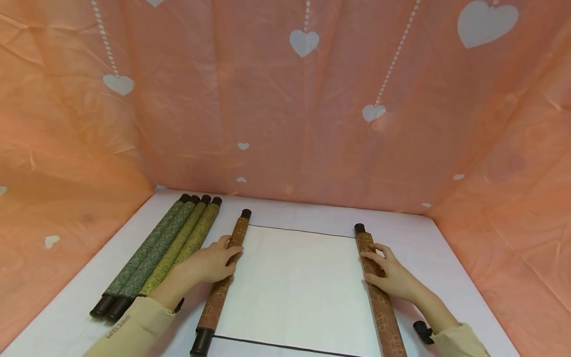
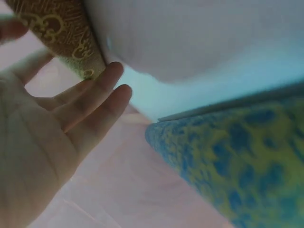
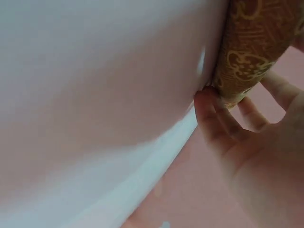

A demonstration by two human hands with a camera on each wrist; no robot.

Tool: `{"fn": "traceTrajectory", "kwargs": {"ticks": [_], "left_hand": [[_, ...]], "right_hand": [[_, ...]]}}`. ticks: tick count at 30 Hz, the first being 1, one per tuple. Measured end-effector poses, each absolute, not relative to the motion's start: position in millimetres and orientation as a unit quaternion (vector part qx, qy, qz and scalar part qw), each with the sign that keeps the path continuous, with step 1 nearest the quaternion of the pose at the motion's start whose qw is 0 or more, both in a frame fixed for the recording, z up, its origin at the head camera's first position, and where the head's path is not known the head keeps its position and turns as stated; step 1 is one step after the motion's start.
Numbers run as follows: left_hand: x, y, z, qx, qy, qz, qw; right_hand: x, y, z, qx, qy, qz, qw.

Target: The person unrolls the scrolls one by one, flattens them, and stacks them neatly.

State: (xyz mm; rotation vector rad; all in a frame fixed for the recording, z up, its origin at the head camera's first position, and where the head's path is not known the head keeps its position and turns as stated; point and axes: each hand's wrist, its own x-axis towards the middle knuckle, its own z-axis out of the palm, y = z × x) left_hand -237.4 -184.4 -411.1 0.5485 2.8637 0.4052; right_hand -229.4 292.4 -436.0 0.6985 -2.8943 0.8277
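A scroll with brown and gold patterned cloth lies partly unrolled on the white table, white paper (image 1: 299, 282) stretched between its two rolls. My left hand (image 1: 214, 260) holds the left roll (image 1: 218, 292), fingers across its top; the left wrist view shows the roll (image 2: 61, 35) between thumb and fingers. Around the right roll (image 1: 385, 317), my right hand (image 1: 392, 275) has its fingers bent over the outer side. In the right wrist view its fingertips (image 3: 205, 99) reach the paper's edge beside the patterned roll (image 3: 251, 52). Black knobs (image 1: 246, 213) cap the roll ends.
Several rolled scrolls lie side by side left of the open one, green ones (image 1: 147, 253) outermost and yellow-green ones (image 1: 196, 240) close beside my left forearm. Peach cloth (image 1: 276, 124) with white hearts rises behind and at both sides of the table (image 1: 446, 277).
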Motion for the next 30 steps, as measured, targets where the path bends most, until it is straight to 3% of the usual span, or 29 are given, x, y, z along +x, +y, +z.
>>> {"fn": "traceTrajectory", "kwargs": {"ticks": [8, 30], "left_hand": [[-226.9, -187.3, -409.6, 0.223, 0.968, 0.090, 0.073], [-214.0, -215.3, -405.9, 0.223, 0.967, 0.077, 0.096]], "right_hand": [[-218.7, 298.4, -431.1, 0.215, -0.949, 0.229, 0.017], [-199.1, 320.7, -434.9, 0.186, -0.960, 0.200, 0.060]]}}
